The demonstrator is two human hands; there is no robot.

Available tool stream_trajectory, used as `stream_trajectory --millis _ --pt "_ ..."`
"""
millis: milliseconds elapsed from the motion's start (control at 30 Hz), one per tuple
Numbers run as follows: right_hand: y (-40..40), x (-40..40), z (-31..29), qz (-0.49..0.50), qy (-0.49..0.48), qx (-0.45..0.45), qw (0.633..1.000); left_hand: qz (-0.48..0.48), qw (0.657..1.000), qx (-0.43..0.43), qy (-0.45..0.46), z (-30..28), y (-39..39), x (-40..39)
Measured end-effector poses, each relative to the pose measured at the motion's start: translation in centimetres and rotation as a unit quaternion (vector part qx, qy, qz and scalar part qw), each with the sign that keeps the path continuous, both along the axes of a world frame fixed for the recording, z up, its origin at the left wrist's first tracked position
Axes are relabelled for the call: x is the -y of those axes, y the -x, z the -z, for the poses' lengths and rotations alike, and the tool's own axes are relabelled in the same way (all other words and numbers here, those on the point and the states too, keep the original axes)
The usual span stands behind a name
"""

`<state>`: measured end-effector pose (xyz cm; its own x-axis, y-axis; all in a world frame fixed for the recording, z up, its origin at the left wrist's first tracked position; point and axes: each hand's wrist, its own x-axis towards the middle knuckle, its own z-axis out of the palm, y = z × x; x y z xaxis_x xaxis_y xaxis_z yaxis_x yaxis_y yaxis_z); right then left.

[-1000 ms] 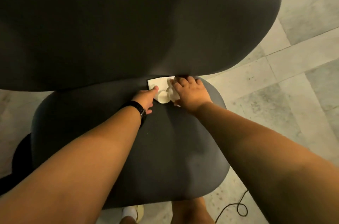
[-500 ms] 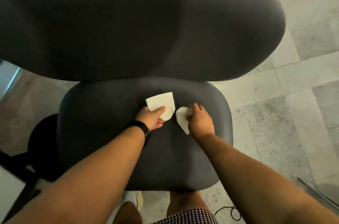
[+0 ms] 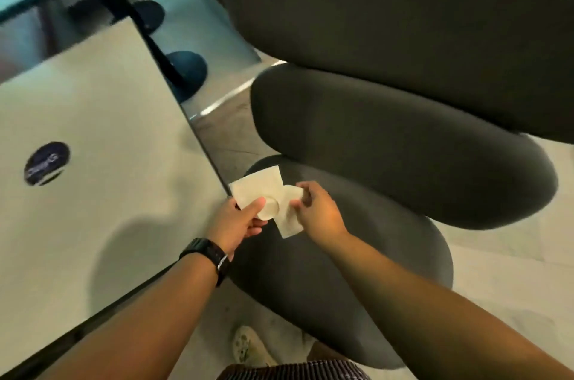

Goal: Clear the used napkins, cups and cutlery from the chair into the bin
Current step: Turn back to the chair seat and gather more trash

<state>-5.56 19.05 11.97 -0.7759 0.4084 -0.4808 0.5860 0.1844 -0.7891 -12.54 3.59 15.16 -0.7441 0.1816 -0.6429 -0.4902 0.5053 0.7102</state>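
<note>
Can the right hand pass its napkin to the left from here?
Probably yes. The right hand pinches its napkin right beside the left hand, whose napkin it already overlaps, and nothing lies between them above the seat.

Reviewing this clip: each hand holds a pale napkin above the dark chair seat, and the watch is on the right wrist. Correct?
Not quite. The head view shows the watch on the left wrist. The left hand and right hand do each hold a pale napkin.
</note>
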Motion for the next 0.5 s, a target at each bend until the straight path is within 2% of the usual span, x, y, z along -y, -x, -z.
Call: stream_trajectory --millis 233,500 --pt "5.0 12.2 -6.3 -0.124 -0.019 -0.057 0.990 -0.153 0.982 -0.061 -0.088 -4.6 -0.3 14.5" --pt "3.8 33.8 -8.8 -0.256 -0.024 -0.081 0.963 -0.273 0.955 -0.077 -0.090 -5.1 -6.4 37.6"
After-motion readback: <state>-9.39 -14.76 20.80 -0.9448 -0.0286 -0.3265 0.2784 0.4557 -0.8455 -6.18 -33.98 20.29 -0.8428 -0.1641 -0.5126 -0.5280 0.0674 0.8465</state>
